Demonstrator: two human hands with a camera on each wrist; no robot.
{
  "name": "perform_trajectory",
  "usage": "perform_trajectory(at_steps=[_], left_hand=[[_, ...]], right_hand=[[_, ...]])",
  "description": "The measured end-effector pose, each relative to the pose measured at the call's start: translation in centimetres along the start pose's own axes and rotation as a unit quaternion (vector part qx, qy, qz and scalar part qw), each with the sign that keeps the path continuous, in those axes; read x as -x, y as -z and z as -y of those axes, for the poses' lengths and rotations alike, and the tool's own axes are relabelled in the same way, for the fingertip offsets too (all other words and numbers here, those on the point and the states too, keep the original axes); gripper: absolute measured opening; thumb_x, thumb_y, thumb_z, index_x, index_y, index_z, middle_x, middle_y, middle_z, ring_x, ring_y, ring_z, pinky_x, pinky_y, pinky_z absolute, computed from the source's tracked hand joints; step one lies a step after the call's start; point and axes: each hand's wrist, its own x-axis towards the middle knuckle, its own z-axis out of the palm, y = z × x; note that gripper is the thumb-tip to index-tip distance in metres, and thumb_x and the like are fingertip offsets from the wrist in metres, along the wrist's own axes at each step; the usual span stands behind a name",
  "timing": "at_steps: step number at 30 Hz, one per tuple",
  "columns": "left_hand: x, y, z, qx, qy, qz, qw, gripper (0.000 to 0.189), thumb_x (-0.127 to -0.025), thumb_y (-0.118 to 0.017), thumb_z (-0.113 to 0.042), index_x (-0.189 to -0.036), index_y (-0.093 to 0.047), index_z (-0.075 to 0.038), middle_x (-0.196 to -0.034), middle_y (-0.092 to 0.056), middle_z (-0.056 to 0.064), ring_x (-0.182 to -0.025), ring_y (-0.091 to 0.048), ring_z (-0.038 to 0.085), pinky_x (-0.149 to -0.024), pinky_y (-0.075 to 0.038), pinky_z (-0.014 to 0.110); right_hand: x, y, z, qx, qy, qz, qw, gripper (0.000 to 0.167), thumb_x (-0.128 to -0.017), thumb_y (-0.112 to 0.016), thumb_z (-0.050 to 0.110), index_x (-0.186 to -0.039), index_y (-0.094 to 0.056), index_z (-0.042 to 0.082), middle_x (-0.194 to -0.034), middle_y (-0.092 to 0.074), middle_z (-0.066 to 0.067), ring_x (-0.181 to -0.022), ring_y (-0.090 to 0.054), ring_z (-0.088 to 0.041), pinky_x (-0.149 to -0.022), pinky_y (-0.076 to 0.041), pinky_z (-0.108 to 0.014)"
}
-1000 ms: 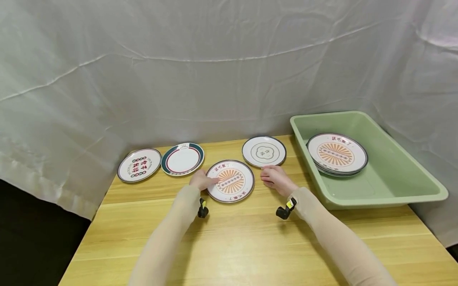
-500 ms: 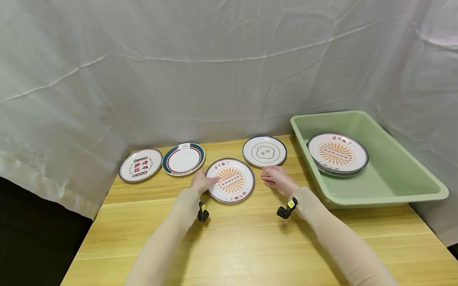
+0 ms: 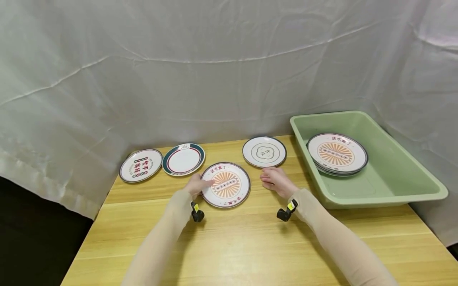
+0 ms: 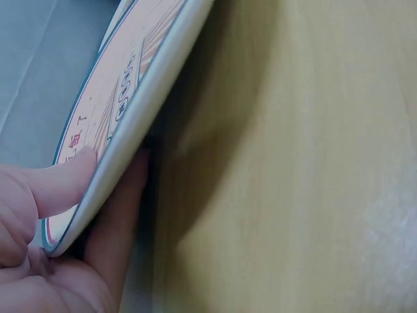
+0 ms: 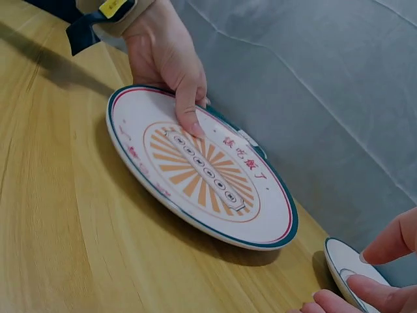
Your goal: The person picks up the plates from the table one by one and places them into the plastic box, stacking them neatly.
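My left hand (image 3: 197,185) grips the left edge of a white plate with an orange sunburst print (image 3: 226,185). The thumb lies on its face and the fingers are underneath, as the left wrist view shows. Held a little above the table, the plate casts a shadow in the right wrist view. My right hand (image 3: 278,181) holds nothing; its fingers are loosely bent just in front of a white plate with a cloud-shaped outline (image 3: 264,152). Whether any fingertip touches that plate's rim, I cannot tell.
A green-rimmed plate (image 3: 183,159) and a plate with red and green lettering (image 3: 141,165) lie at the back left of the wooden table (image 3: 243,246). On the right, a green tub (image 3: 390,186) contains stacked plates (image 3: 337,154). A grey curtain (image 3: 214,91) hangs behind.
The left hand and the sunburst plate rose slightly, then shifted a little left and toward me. My right hand has stayed almost where it was.
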Motion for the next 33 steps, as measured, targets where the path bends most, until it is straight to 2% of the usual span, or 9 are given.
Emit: perform_trajectory(at_steps=[3,7,10,15,19,24,27,33], left_hand=[[0.2,0.2,0.1,0.007,0.008,0.015,0.9998,0.052,-0.097,-0.066,-0.01,-0.139,-0.041,0.008,-0.113,-0.058,0.016,-0.076,-0.063,0.013,-0.07,-0.06,0.021],[0.7,0.5,0.0,0.045,0.018,0.048,0.9977,0.057,-0.098,-0.062,-0.007,-0.145,-0.034,0.007,-0.115,-0.061,0.018,-0.077,-0.066,0.014,-0.072,-0.062,0.023],[1.0,0.7,-0.1,0.068,0.023,0.069,0.995,0.06,-0.099,-0.059,-0.005,-0.15,-0.029,0.006,-0.115,-0.063,0.017,-0.079,-0.069,0.014,-0.074,-0.063,0.025],[1.1,0.7,0.0,0.071,0.019,0.084,0.9937,0.06,-0.101,-0.055,-0.005,-0.152,-0.026,0.006,-0.113,-0.064,0.016,-0.077,-0.069,0.014,-0.072,-0.063,0.025],[1.2,0.6,0.1,0.068,0.013,0.077,0.9946,0.054,-0.102,-0.052,-0.005,-0.15,-0.031,0.007,-0.111,-0.065,0.015,-0.076,-0.068,0.013,-0.071,-0.062,0.024],[1.3,0.4,-0.1,0.067,0.009,0.059,0.9959,0.057,-0.102,-0.052,-0.01,-0.153,-0.031,0.003,-0.114,-0.066,0.014,-0.08,-0.067,0.011,-0.074,-0.062,0.023],[1.4,0.3,-0.3,0.079,0.005,0.055,0.9953,0.059,-0.102,-0.052,-0.011,-0.155,-0.03,0.002,-0.115,-0.066,0.013,-0.081,-0.067,0.011,-0.074,-0.061,0.023],[1.7,-0.3,-1.2,0.119,-0.001,0.04,0.9921,0.062,-0.102,-0.053,-0.013,-0.157,-0.027,-0.002,-0.105,-0.066,0.007,-0.076,-0.066,0.009,-0.068,-0.06,0.021]], right_hand=[[0.1,-0.1,-0.1,-0.031,-0.011,0.008,0.9994,0.051,-0.105,-0.038,0.012,-0.152,-0.032,-0.006,-0.147,-0.043,-0.027,-0.133,-0.047,-0.032,-0.117,-0.044,-0.043],[0.2,-0.2,-0.3,-0.073,-0.03,0.022,0.9966,0.053,-0.105,-0.039,0.014,-0.154,-0.029,-0.004,-0.154,-0.036,-0.031,-0.142,-0.041,-0.039,-0.12,-0.04,-0.047],[0.2,-0.2,-0.4,-0.089,-0.042,0.029,0.9948,0.054,-0.106,-0.039,0.017,-0.155,-0.029,-0.003,-0.156,-0.035,-0.03,-0.145,-0.04,-0.04,-0.12,-0.04,-0.047],[0.4,-0.3,-0.4,-0.097,-0.043,0.038,0.9937,0.055,-0.107,-0.039,0.018,-0.156,-0.027,-0.003,-0.157,-0.035,-0.031,-0.145,-0.039,-0.043,-0.121,-0.039,-0.047],[0.6,-0.4,-0.4,-0.095,-0.043,0.039,0.9938,0.055,-0.107,-0.038,0.019,-0.156,-0.026,-0.003,-0.156,-0.035,-0.031,-0.145,-0.039,-0.044,-0.121,-0.038,-0.047],[0.7,-0.5,-0.4,-0.086,-0.039,0.036,0.9948,0.055,-0.107,-0.038,0.02,-0.156,-0.026,-0.003,-0.156,-0.036,-0.031,-0.145,-0.04,-0.043,-0.121,-0.038,-0.047],[0.7,-0.5,-0.4,-0.087,-0.038,0.033,0.9949,0.055,-0.107,-0.039,0.02,-0.155,-0.027,-0.003,-0.155,-0.037,-0.032,-0.144,-0.041,-0.044,-0.121,-0.039,-0.047],[0.9,-0.5,-0.3,-0.097,-0.029,0.03,0.9944,0.053,-0.106,-0.037,0.017,-0.155,-0.027,-0.002,-0.156,-0.036,-0.031,-0.142,-0.043,-0.041,-0.121,-0.039,-0.046]])
